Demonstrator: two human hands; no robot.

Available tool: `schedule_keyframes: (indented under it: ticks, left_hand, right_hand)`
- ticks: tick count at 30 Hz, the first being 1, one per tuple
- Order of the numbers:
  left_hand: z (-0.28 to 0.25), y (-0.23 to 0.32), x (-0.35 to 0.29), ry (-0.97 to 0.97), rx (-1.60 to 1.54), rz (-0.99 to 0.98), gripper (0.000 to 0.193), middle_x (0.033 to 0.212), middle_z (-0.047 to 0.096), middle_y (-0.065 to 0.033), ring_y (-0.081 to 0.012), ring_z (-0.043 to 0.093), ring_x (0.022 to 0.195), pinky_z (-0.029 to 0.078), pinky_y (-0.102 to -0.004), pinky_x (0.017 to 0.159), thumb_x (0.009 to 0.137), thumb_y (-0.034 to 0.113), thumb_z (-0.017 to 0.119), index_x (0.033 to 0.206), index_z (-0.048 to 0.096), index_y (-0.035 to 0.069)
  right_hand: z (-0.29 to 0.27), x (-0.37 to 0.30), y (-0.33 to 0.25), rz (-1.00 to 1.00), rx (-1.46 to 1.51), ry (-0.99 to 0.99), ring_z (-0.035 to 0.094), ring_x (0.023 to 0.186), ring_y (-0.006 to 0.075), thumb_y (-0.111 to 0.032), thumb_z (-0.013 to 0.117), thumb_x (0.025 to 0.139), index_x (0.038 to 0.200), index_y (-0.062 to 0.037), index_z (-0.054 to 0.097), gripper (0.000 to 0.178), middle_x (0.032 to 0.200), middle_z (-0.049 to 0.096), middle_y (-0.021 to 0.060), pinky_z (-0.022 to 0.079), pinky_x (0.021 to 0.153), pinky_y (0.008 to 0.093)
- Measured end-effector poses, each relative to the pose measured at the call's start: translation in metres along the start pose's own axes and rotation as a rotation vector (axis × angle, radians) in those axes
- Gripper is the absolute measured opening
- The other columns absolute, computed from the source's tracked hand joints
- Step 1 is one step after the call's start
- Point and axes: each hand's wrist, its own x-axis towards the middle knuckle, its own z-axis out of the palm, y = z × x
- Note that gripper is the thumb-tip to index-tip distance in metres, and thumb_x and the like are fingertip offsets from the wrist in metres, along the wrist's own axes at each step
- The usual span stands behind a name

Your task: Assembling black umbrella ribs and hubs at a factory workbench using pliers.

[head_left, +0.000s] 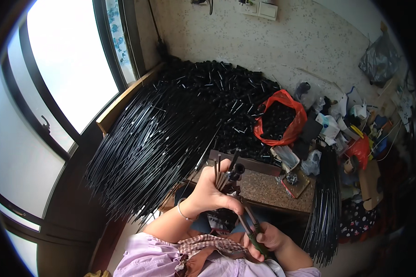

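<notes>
My left hand (215, 191) is closed around several thin dark rods (221, 179), which stick up past the fingers. A short black tubular piece (236, 171) with a round open end stands at its fingertips. Lower and to the right, my right hand (267, 240) grips a green-handled tool (259, 244). Two long, thin dark arms run from that tool up to the left hand's thumb, rather like long pliers; its tip is hidden there.
A large heap of long black rods (143, 143) covers the left of the table, with short black tubular pieces (217, 78) piled behind. An orange-red bag (296, 115) holds more pieces. Beyond the speckled tabletop (259, 184), another rod bundle (326, 207) hangs over the right edge beside clutter.
</notes>
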Motion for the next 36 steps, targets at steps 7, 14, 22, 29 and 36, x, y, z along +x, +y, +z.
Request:
schedule_keyframes:
  ticks: [7, 14, 22, 29, 36]
  left_hand:
    - [-0.003, 0.000, 0.002, 0.030, 0.103, -0.011, 0.065, 0.076, 0.052, 0.0021, -0.0050, 0.045, 0.066, 0.039, -0.0191, 0.059, 0.044, 0.027, 0.090, 0.091, 0.052, 0.002]
    - [0.010, 0.004, 0.005, -0.010, -0.153, -0.100, 0.051, 0.071, 0.044, 0.0056, -0.0029, 0.039, 0.062, 0.032, -0.0187, 0.053, 0.048, 0.019, 0.089, 0.079, 0.050, 0.006]
    - [0.015, 0.005, 0.003, 0.002, 0.037, -0.010, 0.040, 0.070, 0.048, 0.0036, -0.0032, 0.042, 0.059, 0.035, -0.0178, 0.052, 0.057, 0.012, 0.084, 0.076, 0.051, 0.005]
    - [0.032, -0.024, 0.007, 0.074, 0.095, -0.161, 0.041, 0.069, 0.050, 0.0036, -0.0035, 0.045, 0.059, 0.035, -0.0170, 0.051, 0.057, 0.011, 0.083, 0.083, 0.052, 0.005]
    - [0.044, -0.049, 0.014, 0.166, 0.001, -0.186, 0.040, 0.065, 0.051, 0.0028, -0.0024, 0.045, 0.054, 0.035, -0.0156, 0.048, 0.063, 0.001, 0.077, 0.094, 0.050, 0.002]
  right_hand:
    - [-0.014, 0.021, -0.007, -0.926, -1.269, 0.640, 0.056, 0.054, 0.0255, -0.008, 0.070, 0.064, 0.114, -0.0015, 0.040, 0.059, 0.069, 0.056, 0.0099, 0.045, 0.051, 0.0298]
    - [0.004, 0.012, 0.023, -0.152, -0.351, 0.034, 0.062, 0.075, 0.0206, -0.009, 0.054, 0.086, 0.107, 0.0047, 0.046, 0.026, 0.088, 0.061, 0.0121, 0.049, 0.068, 0.0286]
    - [-0.004, -0.002, -0.007, -0.106, 0.048, -0.209, 0.059, 0.073, 0.0172, -0.018, 0.044, 0.093, 0.127, 0.0029, 0.034, 0.042, 0.093, 0.059, 0.0142, 0.048, 0.070, 0.0271]
    - [-0.009, 0.009, 0.036, -0.117, -0.022, -0.017, 0.048, 0.054, 0.0092, -0.018, 0.052, 0.090, 0.094, 0.0000, 0.050, 0.018, 0.067, 0.052, 0.0044, 0.041, 0.050, 0.0213]
    - [-0.026, 0.028, 0.051, -0.277, -0.085, 0.315, 0.047, 0.048, 0.0063, -0.012, 0.057, 0.087, 0.089, -0.0022, 0.053, 0.010, 0.059, 0.050, -0.0013, 0.038, 0.045, 0.0216]
